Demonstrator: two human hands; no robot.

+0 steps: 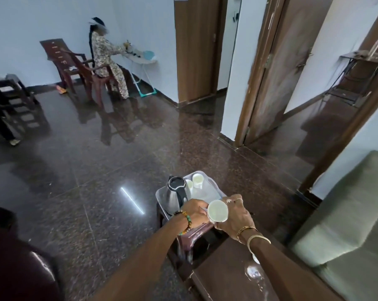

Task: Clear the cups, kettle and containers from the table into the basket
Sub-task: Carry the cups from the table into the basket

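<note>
Holding a cup (217, 212) in the right hand (234, 216), mouth tilted toward camera, w/ left hand (195, 212) touching its left side; basket (214, 193) lies just beyond, kettle (177, 191) inside.

Three white cups are showing: two (198, 180) (189, 185) are standing in the clear basket (216, 193), and one (217, 211) is sitting in the right hand (233, 216). One steel kettle (177, 192) is standing in that one basket. Two hands are showing, the left hand (194, 212) being the second. Two brown plastic chairs (59, 59) (90, 72) are standing by the far wall, with one person (105, 59) sitting there.
</note>
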